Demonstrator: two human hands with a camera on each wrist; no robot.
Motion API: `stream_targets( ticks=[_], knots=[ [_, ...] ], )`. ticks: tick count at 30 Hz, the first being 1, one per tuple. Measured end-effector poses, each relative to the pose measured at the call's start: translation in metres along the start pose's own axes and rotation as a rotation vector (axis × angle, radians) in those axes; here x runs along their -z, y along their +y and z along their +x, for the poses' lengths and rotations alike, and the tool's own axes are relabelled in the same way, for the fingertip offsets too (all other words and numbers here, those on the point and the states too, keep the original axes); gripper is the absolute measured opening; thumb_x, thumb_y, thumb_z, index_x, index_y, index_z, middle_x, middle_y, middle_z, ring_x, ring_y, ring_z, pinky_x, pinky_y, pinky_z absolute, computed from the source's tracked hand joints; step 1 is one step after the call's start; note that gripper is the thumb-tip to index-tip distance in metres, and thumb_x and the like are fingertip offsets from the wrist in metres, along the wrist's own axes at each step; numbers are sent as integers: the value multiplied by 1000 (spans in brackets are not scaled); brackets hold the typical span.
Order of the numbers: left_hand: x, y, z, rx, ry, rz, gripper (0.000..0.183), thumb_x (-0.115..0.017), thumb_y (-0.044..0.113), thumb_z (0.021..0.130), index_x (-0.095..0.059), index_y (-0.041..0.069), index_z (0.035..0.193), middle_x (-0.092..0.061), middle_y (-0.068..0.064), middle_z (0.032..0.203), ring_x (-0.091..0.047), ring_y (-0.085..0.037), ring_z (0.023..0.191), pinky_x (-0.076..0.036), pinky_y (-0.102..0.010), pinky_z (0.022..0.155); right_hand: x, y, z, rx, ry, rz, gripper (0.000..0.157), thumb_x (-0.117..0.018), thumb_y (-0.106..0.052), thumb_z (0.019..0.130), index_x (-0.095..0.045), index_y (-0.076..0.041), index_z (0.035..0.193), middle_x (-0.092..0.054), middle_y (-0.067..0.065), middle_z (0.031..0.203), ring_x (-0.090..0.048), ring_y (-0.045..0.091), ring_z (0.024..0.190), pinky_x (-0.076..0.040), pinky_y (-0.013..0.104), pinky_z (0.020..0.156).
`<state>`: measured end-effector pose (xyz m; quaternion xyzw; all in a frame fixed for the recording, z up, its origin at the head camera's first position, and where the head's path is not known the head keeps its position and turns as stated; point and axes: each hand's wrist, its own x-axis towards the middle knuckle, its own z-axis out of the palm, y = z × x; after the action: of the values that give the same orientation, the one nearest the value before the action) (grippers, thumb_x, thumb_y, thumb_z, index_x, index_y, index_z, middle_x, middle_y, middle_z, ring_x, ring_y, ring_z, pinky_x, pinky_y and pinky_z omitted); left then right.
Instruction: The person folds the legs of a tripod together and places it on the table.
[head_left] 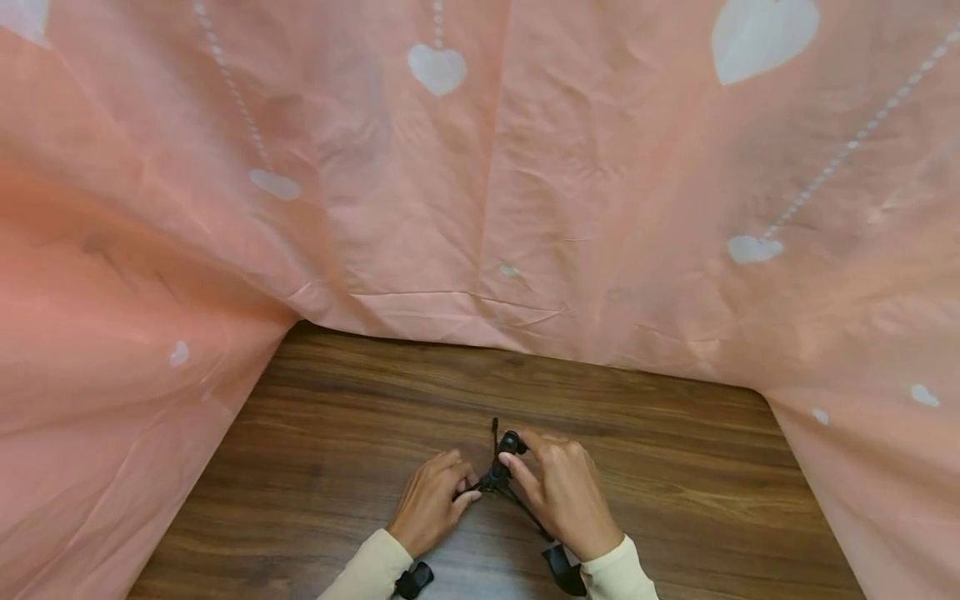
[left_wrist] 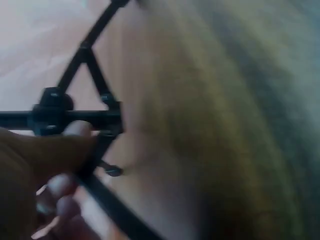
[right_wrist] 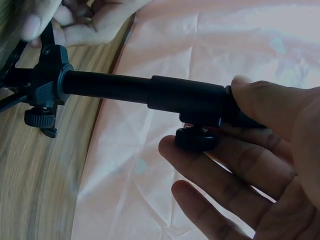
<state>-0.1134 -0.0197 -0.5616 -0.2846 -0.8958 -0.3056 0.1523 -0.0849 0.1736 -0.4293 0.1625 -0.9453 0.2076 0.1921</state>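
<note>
A small black tripod (head_left: 495, 477) with spread legs stands on the wooden tabletop between the two hands. The left hand (head_left: 435, 502) pinches one of its legs near the hub; in the left wrist view, the thumb and fingers are around the leg and brace joints (left_wrist: 112, 119). The right hand (head_left: 564, 490) grips the top of the centre column (right_wrist: 110, 86), thumb on one side and fingers on the other. Under the column's thicker collar a round knob (right_wrist: 195, 139) touches the right fingertips. Another knob (right_wrist: 40, 118) sits on the leg hub. The right hand hides the column's upper end.
Brown wood-grain tabletop (head_left: 337, 400) lies under the tripod. Pink cloth (head_left: 540, 208) printed with white hearts hangs along the back and both sides. Black devices are worn near the left wrist (head_left: 414, 578) and right wrist (head_left: 562, 570).
</note>
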Motion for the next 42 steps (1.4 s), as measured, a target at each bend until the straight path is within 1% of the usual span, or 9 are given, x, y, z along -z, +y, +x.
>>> stream_targets(
  ticks=[2,6,12,18,22,27,31,39,42],
  knots=[
    [5,3,1,1,-28,45,18,-87,28,74,-72,22,82,-52,11,76,-45,1,67,-41,-17,58,0,0,0,3,0,-10,21,-79,-29,86,-74,-15,101,-76,0,87,-70,15,74,-57,35,67],
    [9,8,5,-8,-64,108,16,-85,29,74,-73,21,80,-50,10,75,-51,-4,66,-45,-23,58,1,1,0,6,3,-18,23,-78,-31,87,-74,-14,102,-76,2,88,-71,18,75,-57,37,67],
    [7,10,5,10,-93,85,16,-83,24,78,-68,20,80,-49,10,76,-53,-7,70,-47,-24,61,0,1,-1,0,1,-7,24,-79,-30,86,-75,-14,104,-76,2,87,-70,18,72,-57,36,66],
    [-1,9,0,9,-32,64,16,-83,20,80,-66,19,81,-49,10,77,-53,-6,72,-48,-22,63,0,2,-1,-9,-12,-3,26,-78,-31,87,-75,-13,105,-77,4,90,-72,19,75,-58,37,67],
    [-4,9,-2,13,2,52,17,-84,17,78,-67,19,81,-49,11,78,-52,-5,73,-48,-21,63,2,2,-2,0,-11,-7,24,-77,-31,88,-75,-13,104,-75,1,82,-69,16,69,-57,34,65],
    [-5,11,-3,24,19,39,16,-84,15,77,-68,20,81,-48,12,78,-51,-4,73,-48,-21,63,4,2,-3,4,-9,-24,27,-78,-33,87,-76,-13,104,-55,-14,58,-51,1,53,-53,29,61],
    [-6,11,-3,26,40,34,17,-84,15,77,-68,20,82,-49,12,78,-51,-4,74,-47,-21,63,3,2,-4,6,3,-25,29,-79,-32,86,-76,-12,106,-44,-20,54,-43,-4,52,-51,28,59],
    [-2,15,3,20,107,-47,19,-84,16,75,-67,18,83,-54,9,78,-54,-3,73,-47,-18,65,5,2,-3,22,16,-36,30,-76,-34,88,-75,-12,108,-57,-10,59,-62,12,60,-55,34,63],
    [-2,16,2,31,104,-50,18,-84,18,75,-68,20,83,-53,10,78,-53,-2,73,-47,-17,65,5,2,-3,15,7,-34,30,-76,-35,88,-75,-12,108,-52,-13,55,-60,11,59,-55,33,62]
  ],
)
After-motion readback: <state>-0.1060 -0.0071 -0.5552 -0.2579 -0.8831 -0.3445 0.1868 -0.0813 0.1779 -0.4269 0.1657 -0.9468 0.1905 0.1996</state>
